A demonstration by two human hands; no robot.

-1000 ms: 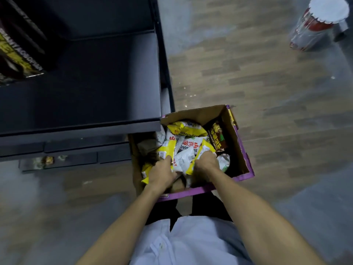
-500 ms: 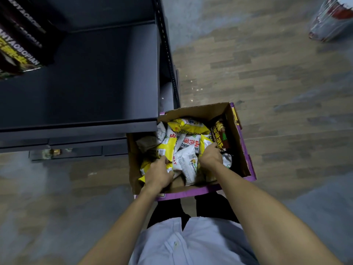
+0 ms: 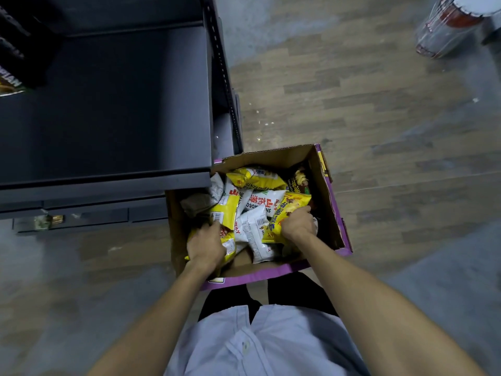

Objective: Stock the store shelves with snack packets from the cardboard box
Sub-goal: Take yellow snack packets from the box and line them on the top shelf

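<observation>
Inside the cardboard box (image 3: 322, 202) — right hand (image 3: 296, 225) gripping a yellow packet (image 3: 287, 213), left hand (image 3: 206, 245) clutching another packet (image 3: 226, 215)

Wood-plank floor (image 3: 352, 77), crumbs (image 3: 261, 123) near the shelf post, a red-and-white canister (image 3: 447, 25) far right.

Both hands work inside the open cardboard box (image 3: 322, 185) beside the dark shelf (image 3: 108, 104): left hand (image 3: 206, 246) and right hand (image 3: 296, 223) each grasp yellow snack packets (image 3: 284, 213).
</observation>
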